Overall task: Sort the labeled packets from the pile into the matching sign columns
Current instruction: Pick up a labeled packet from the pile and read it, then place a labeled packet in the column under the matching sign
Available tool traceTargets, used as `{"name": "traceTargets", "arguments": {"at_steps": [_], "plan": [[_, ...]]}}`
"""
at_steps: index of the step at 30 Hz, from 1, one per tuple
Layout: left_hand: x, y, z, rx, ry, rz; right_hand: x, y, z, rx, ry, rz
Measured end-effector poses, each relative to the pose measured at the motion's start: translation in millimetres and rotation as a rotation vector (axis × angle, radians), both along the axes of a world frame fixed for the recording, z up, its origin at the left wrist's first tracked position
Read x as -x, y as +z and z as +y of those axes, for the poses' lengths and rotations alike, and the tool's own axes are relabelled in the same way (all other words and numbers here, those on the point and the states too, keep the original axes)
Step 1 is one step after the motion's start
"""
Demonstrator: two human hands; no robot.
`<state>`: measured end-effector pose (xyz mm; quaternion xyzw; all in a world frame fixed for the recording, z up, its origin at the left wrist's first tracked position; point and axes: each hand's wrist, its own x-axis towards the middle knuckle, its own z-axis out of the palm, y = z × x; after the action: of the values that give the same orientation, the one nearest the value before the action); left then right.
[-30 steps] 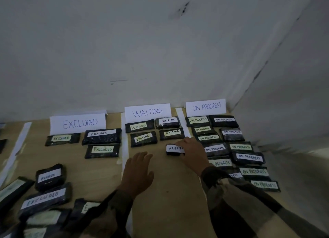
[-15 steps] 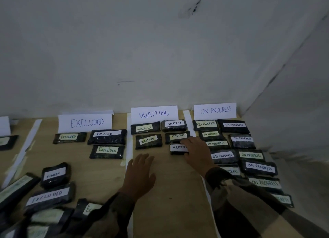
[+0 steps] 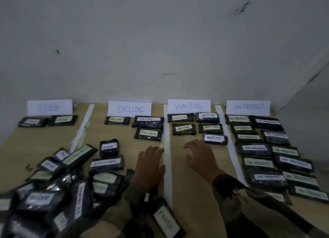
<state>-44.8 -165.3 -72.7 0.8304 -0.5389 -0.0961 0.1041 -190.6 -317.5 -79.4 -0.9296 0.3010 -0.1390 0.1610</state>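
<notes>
A pale wooden table (image 3: 195, 202) runs up to a bare grey wall (image 3: 160, 42), in dim light. The left hand (image 3: 151, 166) lies flat on the wood with fingers spread, holding nothing, its fingertips beside a white paper strip (image 3: 167, 166) that divides two columns. The right hand (image 3: 199, 159) hovers low with fingers loose and parted, also holding nothing. Just beside its fingertips a WAITING packet (image 3: 215, 139) lies at the foot of the column under the WAITING sign (image 3: 189, 106), ungripped.

That packet looks placed, so the hands seem to be between packets. The pile (image 3: 44, 198) sits at the near left and is far from sorted. Near its edge lie an EXCLUDED packet (image 3: 106, 164) and a FINISH packet (image 3: 108, 147), both with labels up. The next move calls for picking one, reading its label, and carrying it to the EXCLUDED sign (image 3: 130, 109) or FINISH sign (image 3: 49, 107). The column under the ON PROGRESS sign (image 3: 248, 107) is the fullest.
</notes>
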Motion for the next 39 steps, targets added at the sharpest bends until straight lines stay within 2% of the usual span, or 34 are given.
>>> {"name": "traceTargets", "arguments": {"at_steps": [10,17,21,26,33,39], "plan": [[-68,24,117,0.055,0.188,0.013,-74,9,123,-0.183,0.176,-0.036],[-106,27,183,0.061,0.298,0.035,-110,19,190,-0.271,0.274,0.045],[-118,29,209,0.096,0.263,0.057,-125,21,225,-0.265,0.267,0.202],[-121,27,225,0.059,0.212,0.134,-129,22,260,-0.204,0.127,0.401],[-127,28,230,-0.052,0.106,0.161,-132,38,267,-0.396,-0.065,0.242],[-129,48,218,0.114,-0.064,0.147,-136,64,254,-0.62,-0.054,0.084]]}}
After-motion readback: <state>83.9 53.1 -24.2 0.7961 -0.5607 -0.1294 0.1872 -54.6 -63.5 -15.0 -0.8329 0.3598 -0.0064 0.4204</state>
